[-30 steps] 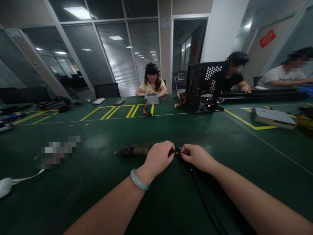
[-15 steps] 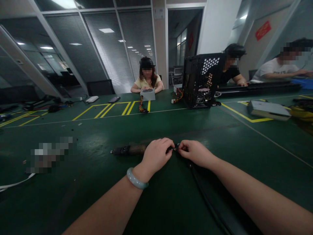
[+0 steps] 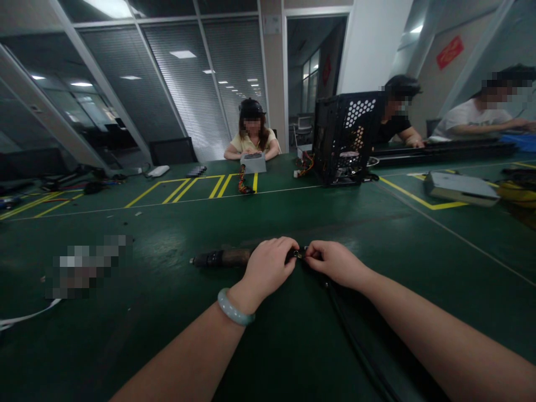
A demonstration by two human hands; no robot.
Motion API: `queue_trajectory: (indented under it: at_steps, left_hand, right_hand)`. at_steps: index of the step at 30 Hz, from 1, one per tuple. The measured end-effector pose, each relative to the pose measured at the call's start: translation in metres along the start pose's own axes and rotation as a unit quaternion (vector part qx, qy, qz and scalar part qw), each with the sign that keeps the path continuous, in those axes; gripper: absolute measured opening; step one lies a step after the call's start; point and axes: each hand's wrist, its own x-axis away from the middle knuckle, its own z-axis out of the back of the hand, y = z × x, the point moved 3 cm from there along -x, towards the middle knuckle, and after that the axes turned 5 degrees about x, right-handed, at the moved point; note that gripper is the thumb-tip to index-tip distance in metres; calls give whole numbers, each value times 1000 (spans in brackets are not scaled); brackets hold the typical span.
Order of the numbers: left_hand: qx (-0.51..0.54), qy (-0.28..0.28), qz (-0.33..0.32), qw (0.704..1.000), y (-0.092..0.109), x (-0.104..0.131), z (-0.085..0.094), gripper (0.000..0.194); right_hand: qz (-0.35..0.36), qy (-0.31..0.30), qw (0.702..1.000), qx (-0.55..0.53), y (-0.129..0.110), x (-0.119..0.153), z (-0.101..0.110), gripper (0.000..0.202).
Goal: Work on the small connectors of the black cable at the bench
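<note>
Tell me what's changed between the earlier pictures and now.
Only the view shifted, slightly right and down; the white block at its left edge dropped out. No visible grasp or release: the left hand stays on the tool, the right hand at the cable.

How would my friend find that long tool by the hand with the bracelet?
On the green table, find the left hand with a pale bracelet at its wrist. The long tool sticks out from behind it, towards the left. It's thick and straight, with a brownish middle and small shiny tip, unlike the thin, curving black cable.
</note>
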Motion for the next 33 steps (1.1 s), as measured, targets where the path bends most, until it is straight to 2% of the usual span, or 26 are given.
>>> queue_trajectory:
  at_steps: [13,19,26,33]
  left_hand:
    - [-8,-3,5,1000,0,0,-1,16]
    - [-11,1,6,1000,0,1,0,13]
    - [-12,7,5,1000,1,0,0,14]
    - [-2,-9,-16,1000,0,0,1,12]
  right_hand:
    - [-3,5,1000,2,0,0,-1,10]
    - [-9,27,1000,9,-4,1,0,8]
    - [16,20,1000,-10,-7,1,-5,10]
    - [4,22,1000,-3,-6,1,-8,10]
